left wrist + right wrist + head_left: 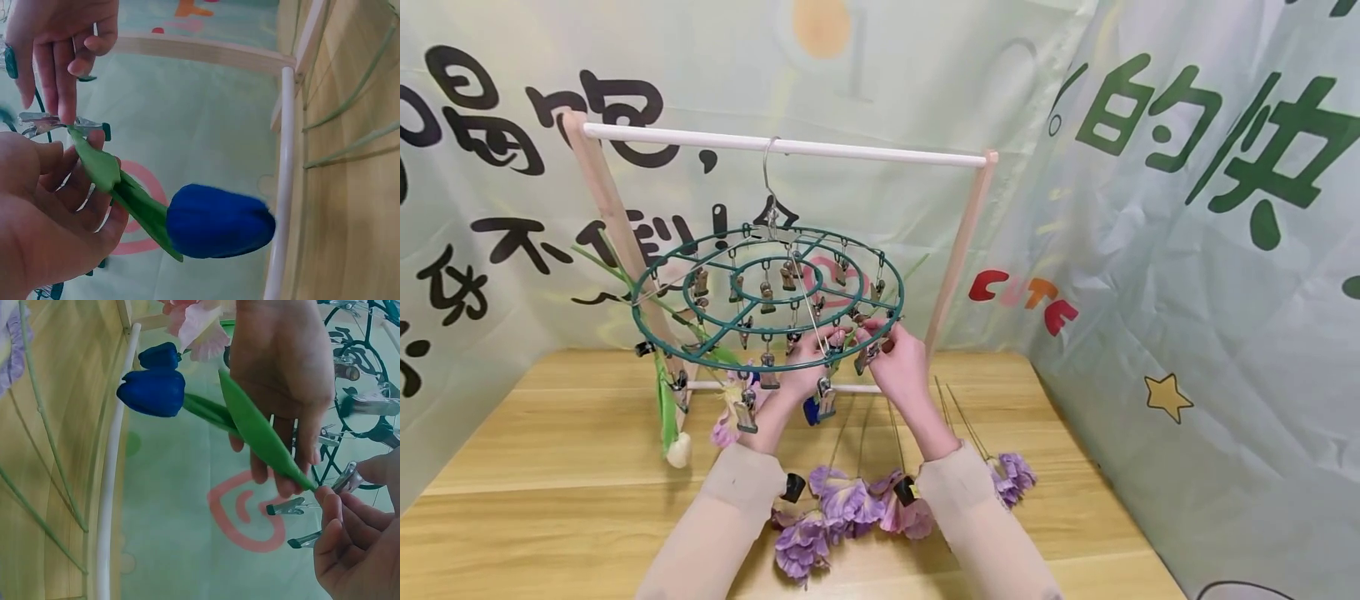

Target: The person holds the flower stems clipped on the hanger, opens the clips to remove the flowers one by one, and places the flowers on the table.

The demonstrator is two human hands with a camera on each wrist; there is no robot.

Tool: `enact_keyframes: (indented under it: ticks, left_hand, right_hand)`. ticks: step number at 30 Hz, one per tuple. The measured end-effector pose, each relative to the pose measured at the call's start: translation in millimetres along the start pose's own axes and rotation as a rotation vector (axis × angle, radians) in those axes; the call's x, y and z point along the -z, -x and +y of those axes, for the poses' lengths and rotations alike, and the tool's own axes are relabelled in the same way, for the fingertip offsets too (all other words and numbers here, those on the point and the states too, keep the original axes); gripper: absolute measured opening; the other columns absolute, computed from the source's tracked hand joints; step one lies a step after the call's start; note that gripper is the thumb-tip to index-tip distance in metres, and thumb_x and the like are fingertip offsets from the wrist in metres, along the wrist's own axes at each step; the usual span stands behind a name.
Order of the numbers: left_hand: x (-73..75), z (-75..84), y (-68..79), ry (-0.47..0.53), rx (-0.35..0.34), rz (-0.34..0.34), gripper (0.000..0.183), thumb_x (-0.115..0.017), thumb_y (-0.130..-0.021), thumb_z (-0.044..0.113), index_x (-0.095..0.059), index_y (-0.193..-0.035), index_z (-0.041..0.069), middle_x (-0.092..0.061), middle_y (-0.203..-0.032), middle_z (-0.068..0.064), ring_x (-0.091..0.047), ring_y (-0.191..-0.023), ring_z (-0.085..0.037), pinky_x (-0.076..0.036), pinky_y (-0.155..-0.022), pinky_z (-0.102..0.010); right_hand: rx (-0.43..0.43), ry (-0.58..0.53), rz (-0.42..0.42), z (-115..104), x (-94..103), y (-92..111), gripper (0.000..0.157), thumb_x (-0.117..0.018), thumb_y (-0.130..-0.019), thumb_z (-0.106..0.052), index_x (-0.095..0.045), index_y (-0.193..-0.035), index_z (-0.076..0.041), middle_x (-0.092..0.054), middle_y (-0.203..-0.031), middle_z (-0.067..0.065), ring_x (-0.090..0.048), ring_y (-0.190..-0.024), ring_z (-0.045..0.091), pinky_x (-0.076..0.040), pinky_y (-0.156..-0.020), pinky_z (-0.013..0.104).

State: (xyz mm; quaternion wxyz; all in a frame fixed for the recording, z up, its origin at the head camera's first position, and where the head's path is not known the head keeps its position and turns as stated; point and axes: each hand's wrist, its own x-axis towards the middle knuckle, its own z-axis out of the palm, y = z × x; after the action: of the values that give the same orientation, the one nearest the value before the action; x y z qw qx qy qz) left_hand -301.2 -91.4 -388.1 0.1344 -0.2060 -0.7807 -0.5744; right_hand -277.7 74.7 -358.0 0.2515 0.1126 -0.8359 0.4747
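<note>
A green round drying hanger (782,367) with metal clips hangs from a rack by its hook. Below its front right side my left hand (801,371) holds a blue tulip (219,220) by its green stem, flower downward. My right hand (901,358) pinches a clip (345,477) at the stem's end, thumb and finger on it. Whether the clip has the stem in its jaws is hard to tell. On the hanger's left side hang a white tulip (678,450) and a pink flower (726,421). Another blue tulip (159,356) shows behind in the right wrist view.
The wooden rack has a white top rail (865,151) and a lower bar (286,137). Purple flowers (846,500) lie on the wooden table (550,492) beneath my forearms, stems toward the rack. A printed cloth (1187,275) encloses the back and sides.
</note>
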Motion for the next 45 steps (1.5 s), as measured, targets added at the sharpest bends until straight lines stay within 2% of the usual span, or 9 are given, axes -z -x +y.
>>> enact_keyframes:
  ticks: [2, 4, 7, 11, 17, 22, 29, 38, 45]
  left_hand:
    - [1.1, 2.6, -1.9, 0.005, 0.038, -0.019, 0.029, -0.051, -0.111, 0.018, -0.067, -0.112, -0.006, -0.065, -0.091, -0.018, -0.059, -0.083, -0.028, -0.045, -0.076, -0.029]
    - [1.5, 4.2, -2.3, 0.040, 0.065, -0.031, 0.028, -0.052, -0.111, 0.019, -0.066, -0.110, -0.006, -0.060, -0.085, -0.014, -0.051, -0.076, -0.023, -0.039, -0.071, -0.027]
    - [0.5, 4.3, -1.5, 0.076, 0.055, -0.029, 0.028, -0.056, -0.109, 0.018, -0.067, -0.117, -0.007, -0.070, -0.099, -0.018, -0.063, -0.089, -0.022, -0.046, -0.080, -0.025]
    - [-1.4, 7.1, 0.9, 0.088, 0.063, -0.018, 0.030, -0.060, -0.107, 0.017, -0.066, -0.125, -0.007, -0.071, -0.119, -0.024, -0.067, -0.109, -0.034, -0.049, -0.093, -0.032]
    - [-0.9, 9.4, 2.9, 0.068, 0.041, -0.003, 0.026, -0.061, -0.105, 0.015, -0.067, -0.117, -0.008, -0.069, -0.107, -0.023, -0.061, -0.094, -0.028, -0.046, -0.083, -0.029]
    - [-2.1, 7.3, 3.5, 0.071, 0.003, 0.000, 0.023, -0.060, -0.105, 0.009, -0.066, -0.116, -0.011, -0.070, -0.106, -0.025, -0.065, -0.098, -0.032, -0.049, -0.086, -0.030]
    - [-1.8, 9.0, 3.4, 0.055, 0.041, 0.026, 0.019, -0.066, -0.101, 0.009, -0.068, -0.112, -0.007, -0.069, -0.102, -0.021, -0.063, -0.098, -0.035, -0.047, -0.088, -0.033]
    - [-1.1, 10.2, 3.5, 0.042, 0.074, 0.019, 0.025, -0.066, -0.103, 0.015, -0.068, -0.117, -0.006, -0.069, -0.108, -0.021, -0.063, -0.104, -0.034, -0.048, -0.092, -0.034]
    - [0.1, 12.6, 5.7, -0.019, 0.084, 0.024, 0.030, -0.063, -0.105, 0.021, -0.069, -0.120, -0.005, -0.069, -0.111, -0.021, -0.064, -0.107, -0.036, -0.049, -0.095, -0.041]
  right_hand:
    - [0.002, 0.006, -0.012, -0.2, 0.2, -1.0, 0.023, -0.076, -0.097, -0.026, -0.077, -0.113, -0.010, -0.072, -0.078, 0.005, -0.054, -0.058, 0.013, -0.041, -0.052, 0.029]
    - [0.007, 0.011, -0.025, -0.4, 0.6, -1.8, 0.023, -0.074, -0.098, -0.027, -0.076, -0.113, -0.010, -0.076, -0.088, 0.005, -0.058, -0.062, 0.014, -0.043, -0.055, 0.029]
    - [0.012, 0.017, -0.041, -1.0, 1.5, -3.0, 0.025, -0.073, -0.099, -0.031, -0.076, -0.113, -0.011, -0.077, -0.094, 0.006, -0.061, -0.066, 0.017, -0.046, -0.057, 0.031]
    - [0.015, 0.027, -0.048, -2.1, 2.6, -5.7, 0.030, -0.071, -0.099, -0.039, -0.077, -0.111, -0.012, -0.076, -0.091, 0.005, -0.060, -0.070, 0.020, -0.047, -0.061, 0.033]
    - [0.029, 0.080, -0.045, -4.8, 5.1, -9.8, 0.037, -0.071, -0.096, -0.050, -0.076, -0.099, -0.014, -0.075, -0.085, 0.001, -0.064, -0.071, 0.020, -0.050, -0.063, 0.035]
    - [0.051, 0.184, -0.039, -7.1, 6.7, -14.0, 0.041, -0.069, -0.095, -0.057, -0.072, -0.085, -0.017, -0.071, -0.074, -0.003, -0.067, -0.069, 0.019, -0.050, -0.059, 0.035]
    - [0.028, 0.283, -0.052, -13.9, 8.3, -15.8, 0.050, -0.068, -0.092, -0.065, -0.063, -0.071, -0.020, -0.062, -0.062, -0.004, -0.062, -0.063, 0.020, -0.043, -0.053, 0.036]
    - [0.052, 0.303, -0.051, -15.0, 7.0, -15.3, 0.049, -0.066, -0.097, -0.055, -0.055, -0.065, -0.020, -0.057, -0.058, -0.002, -0.059, -0.059, 0.022, -0.039, -0.049, 0.034]
    - [0.044, 0.259, -0.080, -13.1, 7.4, -14.7, 0.051, -0.065, -0.099, -0.051, -0.050, -0.062, -0.019, -0.050, -0.054, -0.004, -0.056, -0.058, 0.021, -0.035, -0.050, 0.031]
